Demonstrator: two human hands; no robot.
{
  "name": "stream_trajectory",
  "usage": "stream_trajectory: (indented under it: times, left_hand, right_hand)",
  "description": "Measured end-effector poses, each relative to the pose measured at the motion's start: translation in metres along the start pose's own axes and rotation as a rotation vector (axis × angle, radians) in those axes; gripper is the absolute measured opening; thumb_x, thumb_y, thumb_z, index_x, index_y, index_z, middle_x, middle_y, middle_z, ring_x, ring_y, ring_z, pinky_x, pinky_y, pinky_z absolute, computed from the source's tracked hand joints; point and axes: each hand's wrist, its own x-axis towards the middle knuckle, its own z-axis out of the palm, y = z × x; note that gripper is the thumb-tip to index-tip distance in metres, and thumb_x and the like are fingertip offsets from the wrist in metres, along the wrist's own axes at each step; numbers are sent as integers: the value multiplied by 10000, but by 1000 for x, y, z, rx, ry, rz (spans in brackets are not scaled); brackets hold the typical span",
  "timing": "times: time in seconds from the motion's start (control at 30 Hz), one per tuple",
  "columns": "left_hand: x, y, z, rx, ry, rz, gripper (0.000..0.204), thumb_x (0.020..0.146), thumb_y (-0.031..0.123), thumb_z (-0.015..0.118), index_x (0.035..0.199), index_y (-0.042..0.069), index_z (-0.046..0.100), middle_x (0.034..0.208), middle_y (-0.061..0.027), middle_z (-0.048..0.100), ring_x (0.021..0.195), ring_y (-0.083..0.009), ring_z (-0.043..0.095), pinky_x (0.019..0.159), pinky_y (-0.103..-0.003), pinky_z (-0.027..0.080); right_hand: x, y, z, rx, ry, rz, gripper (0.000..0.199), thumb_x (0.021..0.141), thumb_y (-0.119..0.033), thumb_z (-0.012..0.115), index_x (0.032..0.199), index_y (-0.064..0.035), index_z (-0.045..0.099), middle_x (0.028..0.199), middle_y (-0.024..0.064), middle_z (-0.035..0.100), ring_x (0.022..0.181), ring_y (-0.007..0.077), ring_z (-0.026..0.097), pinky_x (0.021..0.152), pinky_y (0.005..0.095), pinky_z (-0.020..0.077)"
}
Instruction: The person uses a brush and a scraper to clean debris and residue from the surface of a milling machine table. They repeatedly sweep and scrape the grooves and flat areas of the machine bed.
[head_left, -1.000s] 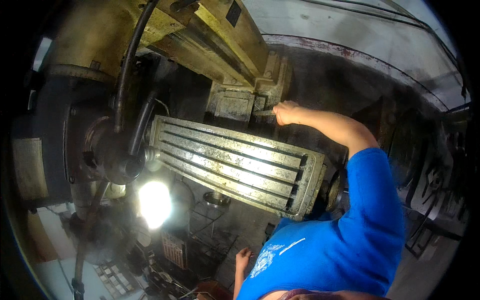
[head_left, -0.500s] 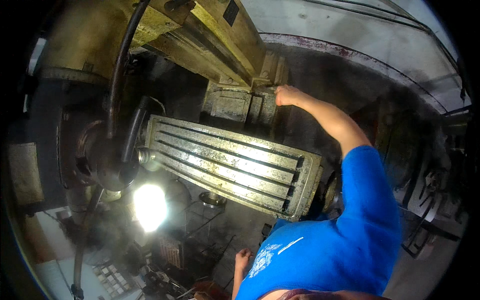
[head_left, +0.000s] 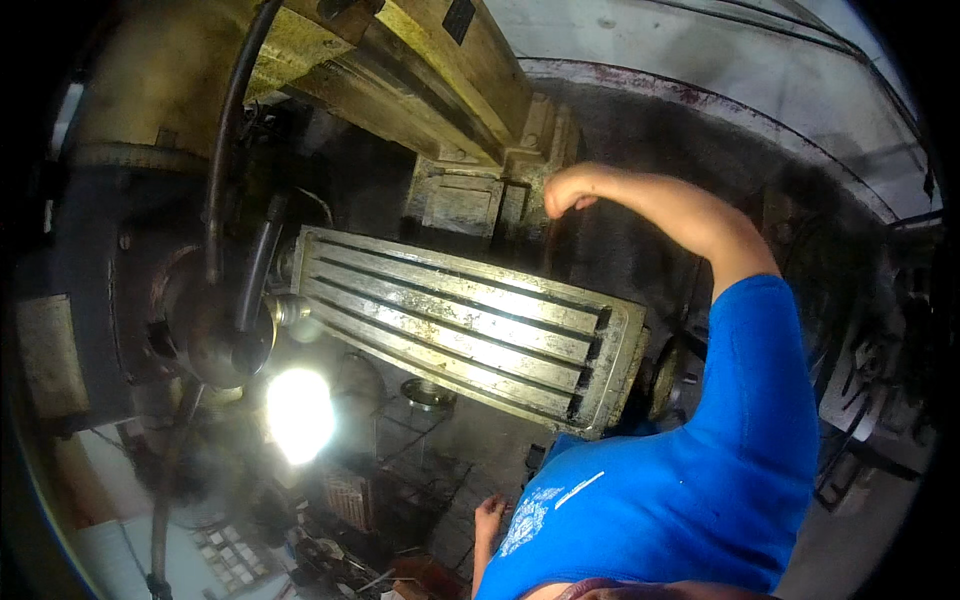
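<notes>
My right hand (head_left: 572, 190) is reached out beside the foot of a yellow machine column (head_left: 480, 105), past the far edge of a slotted metal machine table (head_left: 455, 310). Its fingers are curled and point downward; whatever they may grip is hidden. Low in the view, my left hand (head_left: 489, 515) hangs close to my blue shirt, well apart from the machine table. Its fingers look loosely closed, and I see nothing in them. The table has several long parallel slots and a wet, shiny, worn surface.
At the left are a dark round machine head (head_left: 215, 325) and a bright lamp (head_left: 300, 415). A dark hose (head_left: 228, 150) runs down from the top. A round metal dish (head_left: 428, 394) lies below the table. A pale curved wall edge (head_left: 690, 95) bounds the far right.
My right hand has drawn slightly down and its wrist has bent, with the elbow swung outward to the right. My left hand stays nearly in place. The view has shifted a little.
</notes>
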Motion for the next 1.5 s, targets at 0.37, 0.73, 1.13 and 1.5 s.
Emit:
stream_trajectory:
  times: [0.37,0.73,1.13,1.5]
  left_hand:
    - [-6,-5,0,-137,-8,-46,310,830,42,508,1114,-82,499,914,-168,608,803,-196,605,685,-261,465]
    - [3,10,3,-88,-18,-27,308,827,25,504,1109,-100,490,882,-156,614,772,-201,615,680,-279,480]
    - [4,9,4,-28,-52,-9,291,830,30,503,1092,-96,489,859,-134,621,752,-183,610,657,-264,478]
    - [-8,-5,23,-100,-10,18,297,835,40,508,1099,-97,498,900,-139,610,779,-199,610,699,-282,477]
  right_hand:
    - [-71,-17,17,-165,-126,121,224,669,-180,537,665,27,623,678,158,611,566,269,577,433,407,418]
    - [-67,31,88,293,-200,109,173,687,-175,556,650,-7,578,455,90,464,387,194,474,331,350,338]
    - [-6,39,100,319,104,-76,190,635,-146,525,637,36,579,594,172,582,473,249,546,401,389,381]
    - [-61,38,51,466,78,35,168,625,-172,534,732,-51,579,476,52,462,380,149,448,342,310,324]
